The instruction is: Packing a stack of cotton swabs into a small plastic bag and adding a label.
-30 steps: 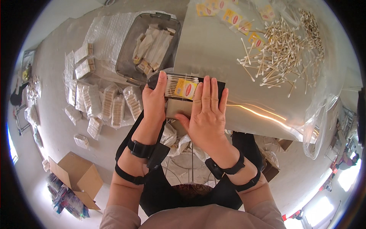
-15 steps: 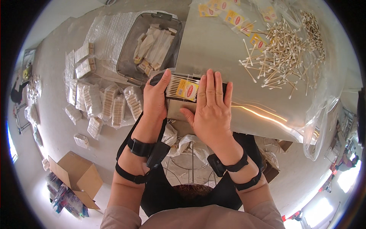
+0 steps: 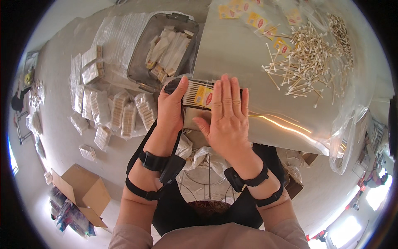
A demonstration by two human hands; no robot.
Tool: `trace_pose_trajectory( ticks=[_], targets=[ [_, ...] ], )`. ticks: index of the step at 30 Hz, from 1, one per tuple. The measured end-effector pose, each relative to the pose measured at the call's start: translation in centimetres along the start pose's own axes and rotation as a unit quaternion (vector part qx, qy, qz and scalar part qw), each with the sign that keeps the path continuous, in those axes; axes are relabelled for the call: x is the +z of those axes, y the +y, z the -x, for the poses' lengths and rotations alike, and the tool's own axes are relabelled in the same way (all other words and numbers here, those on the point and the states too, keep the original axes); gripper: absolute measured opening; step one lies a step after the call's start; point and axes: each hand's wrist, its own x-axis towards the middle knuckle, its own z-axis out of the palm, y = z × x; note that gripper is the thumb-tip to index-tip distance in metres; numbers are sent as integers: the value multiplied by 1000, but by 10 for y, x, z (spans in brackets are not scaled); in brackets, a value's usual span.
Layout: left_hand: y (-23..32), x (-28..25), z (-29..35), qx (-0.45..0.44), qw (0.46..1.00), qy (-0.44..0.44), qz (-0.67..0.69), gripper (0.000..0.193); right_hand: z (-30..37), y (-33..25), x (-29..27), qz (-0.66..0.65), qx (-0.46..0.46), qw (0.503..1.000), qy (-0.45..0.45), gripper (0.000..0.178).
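A row of cotton swabs with a yellow label lies in a black holder near the table's left edge. My left hand grips the left end of this holder, thumb on top and the other fingers hidden below. Flat across the right part of the swabs rests my right hand, its fingers stretched out forward and its thumb pointing left. Its fingers cover the right ends of the swabs and part of the label. Whether a clear bag wraps the swabs, I cannot tell.
Loose cotton swabs are heaped on the metal table at right, beside labelled clear bags. A grey plastic bin with packs stands at left. Bundled swab packs and an open cardboard box sit farther left.
My right hand has slid slightly left over the swabs and covers a little more of the label. My left hand keeps its grip on the holder.
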Motion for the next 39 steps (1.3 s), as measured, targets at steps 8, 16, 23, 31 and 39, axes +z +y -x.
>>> trace_pose_trajectory(
  ticks=[8, 16, 23, 31, 39],
  targets=[
    [3, 3, 1, 22, 1000, 7, 3, 22, -6, -9, 1, 15, 11, 998, -68, 89],
    [-2, -17, -6, 6, 1000, 12, 25, 17, -8, -9, -1, 24, 5, 997, -68, 88],
    [10, -38, -7, -39, 993, -109, -16, 26, -7, -8, -1, 29, 5, 997, -77, 89],
    [10, -49, -12, -88, 981, -170, -11, 33, -7, -8, 0, 28, 2, 996, -83, 87],
    [10, -59, -18, -119, 975, -185, -10, 46, -7, -9, 0, 25, 2, 997, -78, 86]
  ],
)
